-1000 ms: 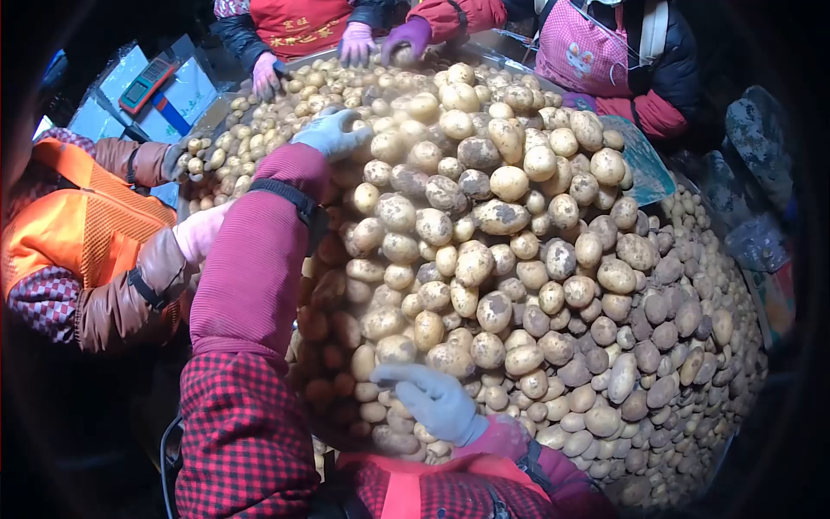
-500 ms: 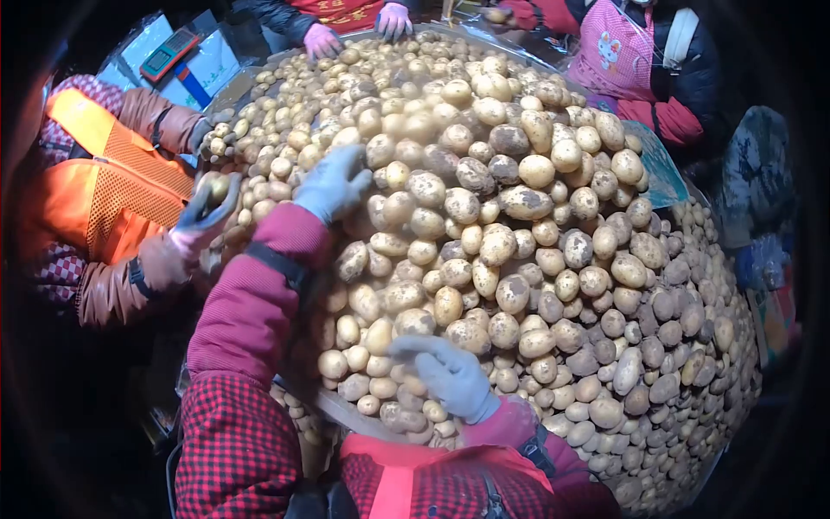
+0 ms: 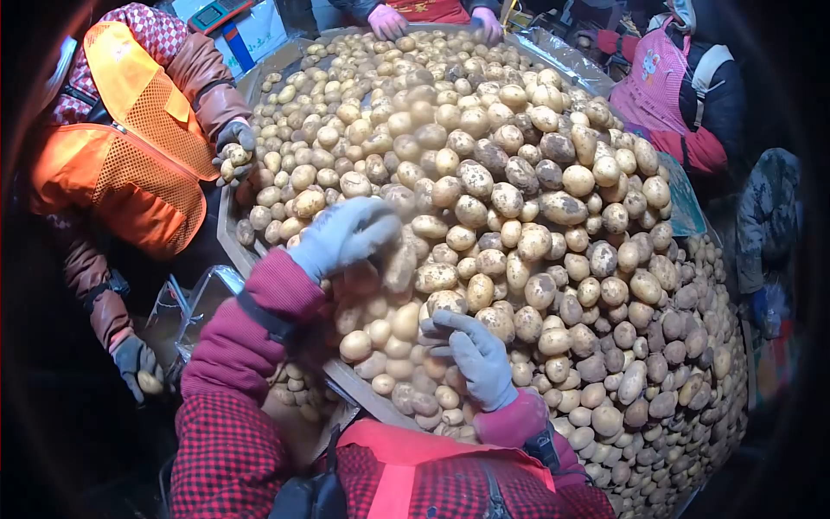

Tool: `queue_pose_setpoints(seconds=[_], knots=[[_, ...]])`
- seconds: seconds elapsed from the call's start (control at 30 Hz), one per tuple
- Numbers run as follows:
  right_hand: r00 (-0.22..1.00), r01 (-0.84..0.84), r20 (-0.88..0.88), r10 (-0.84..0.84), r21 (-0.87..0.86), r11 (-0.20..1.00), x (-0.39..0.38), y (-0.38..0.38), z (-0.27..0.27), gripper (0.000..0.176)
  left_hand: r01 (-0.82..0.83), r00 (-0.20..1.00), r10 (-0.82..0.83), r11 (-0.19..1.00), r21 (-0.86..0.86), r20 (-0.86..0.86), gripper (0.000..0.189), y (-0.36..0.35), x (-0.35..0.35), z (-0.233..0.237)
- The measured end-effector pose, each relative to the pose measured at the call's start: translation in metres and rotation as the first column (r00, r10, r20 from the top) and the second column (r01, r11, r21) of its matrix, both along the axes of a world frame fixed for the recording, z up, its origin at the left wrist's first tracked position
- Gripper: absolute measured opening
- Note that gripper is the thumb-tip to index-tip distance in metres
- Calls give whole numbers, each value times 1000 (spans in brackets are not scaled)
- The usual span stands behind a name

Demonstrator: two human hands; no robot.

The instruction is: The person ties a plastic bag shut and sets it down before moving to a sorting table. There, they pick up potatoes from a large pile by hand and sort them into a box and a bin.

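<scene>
Potatoes [image 3: 536, 216] fill the centre of the frame in a heap as the left hand [image 3: 346, 233], in a grey glove, comes back down the slope. A second ago it reached far up toward the upper left. It now lies palm down close to the rim [image 3: 226, 227] at left, fingers half curled over blurred potatoes, and whether it grips one cannot be told. The right hand [image 3: 477, 362], lower centre, remains on the near slope, fingers spread flat and apart, closed on nothing. The pull-back suggests the work in hand is raking potatoes off the slope toward the near edge, where a cluster sits low between the two hands. At upper left a co-worker [image 3: 130, 164] in orange, who lifted a potato half a second ago, has one glove [image 3: 235, 143] on potatoes at the rim. The other glove [image 3: 134, 363] hangs at lower left with a potato in it. Pink gloves [image 3: 386, 19] work the far edge at top.
</scene>
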State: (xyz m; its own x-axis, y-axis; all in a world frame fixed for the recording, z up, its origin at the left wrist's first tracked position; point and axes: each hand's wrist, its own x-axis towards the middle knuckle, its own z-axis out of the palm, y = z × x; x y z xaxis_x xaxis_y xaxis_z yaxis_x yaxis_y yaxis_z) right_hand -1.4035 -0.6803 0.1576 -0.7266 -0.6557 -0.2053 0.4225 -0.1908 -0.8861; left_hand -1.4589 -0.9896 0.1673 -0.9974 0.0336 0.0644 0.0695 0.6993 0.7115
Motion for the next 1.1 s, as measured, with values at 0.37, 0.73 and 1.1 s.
queue_pose_setpoints(seconds=[0.37,0.73,1.1], knots=[[984,-68,172,52,91,994,-1,5,2,41,-351,864,469,821,-450,181,65,-103,-189,-42],[995,-79,74,69,141,987,-6,4,14,40,-391,891,400,916,-85,215,32,-109,-170,-43],[928,101,366,70,-427,898,0,1,3,64,94,883,-336,810,578,327,37,43,15,64]])
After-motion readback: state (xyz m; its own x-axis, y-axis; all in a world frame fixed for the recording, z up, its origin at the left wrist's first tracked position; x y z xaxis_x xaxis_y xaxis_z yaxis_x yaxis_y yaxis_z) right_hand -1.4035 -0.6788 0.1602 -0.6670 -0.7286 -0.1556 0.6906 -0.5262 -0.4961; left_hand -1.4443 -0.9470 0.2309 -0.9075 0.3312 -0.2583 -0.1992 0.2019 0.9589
